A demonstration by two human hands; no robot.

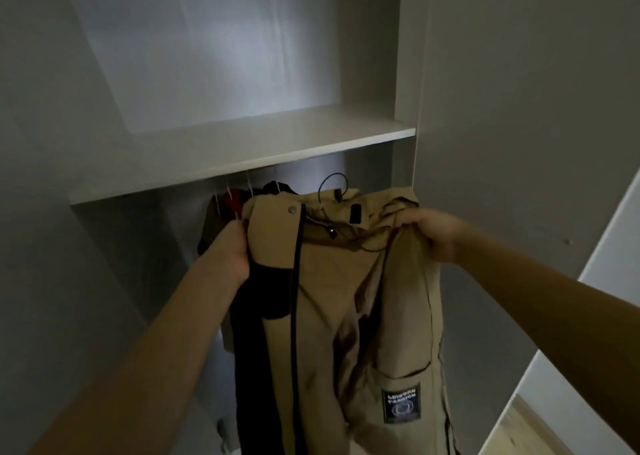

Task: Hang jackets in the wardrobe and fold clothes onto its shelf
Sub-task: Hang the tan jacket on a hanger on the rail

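A tan jacket [322,316] with black trim and a dark patch label hangs open in front of me, held up just below the wardrobe shelf [242,157]. My left hand [235,250] grips its left shoulder edge. My right hand [433,231] grips the collar on the right side. A black hanger hook [332,181] sticks up above the collar. Behind the jacket, other garments [235,202] in red and dark colours hang on white hangers; the rail itself is hidden under the shelf.
The white shelf above the hanging space holds nothing visible. An open wardrobe door [519,108] stands to the right. The left inner wall [52,177] is close. Wooden floor [519,430] shows at the bottom right.
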